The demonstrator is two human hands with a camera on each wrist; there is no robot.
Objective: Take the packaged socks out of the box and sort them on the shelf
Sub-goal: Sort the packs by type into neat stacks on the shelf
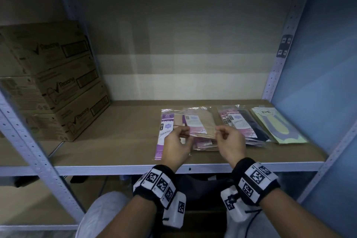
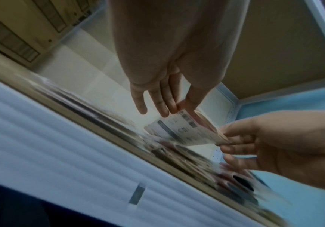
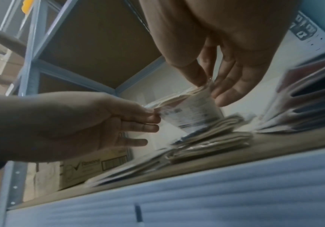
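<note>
Head view, beige sock pack [image 1: 201, 124] pinched between left hand [image 1: 176, 144], right hand [image 1: 230, 142]

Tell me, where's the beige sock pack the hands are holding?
In the head view, the beige sock pack is pinched between the left hand and right hand, just above the beige pile, left of the dark-sock pile.

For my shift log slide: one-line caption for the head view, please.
Both hands, left and right, pinch a beige sock pack above the sorted piles on the shelf.
</note>
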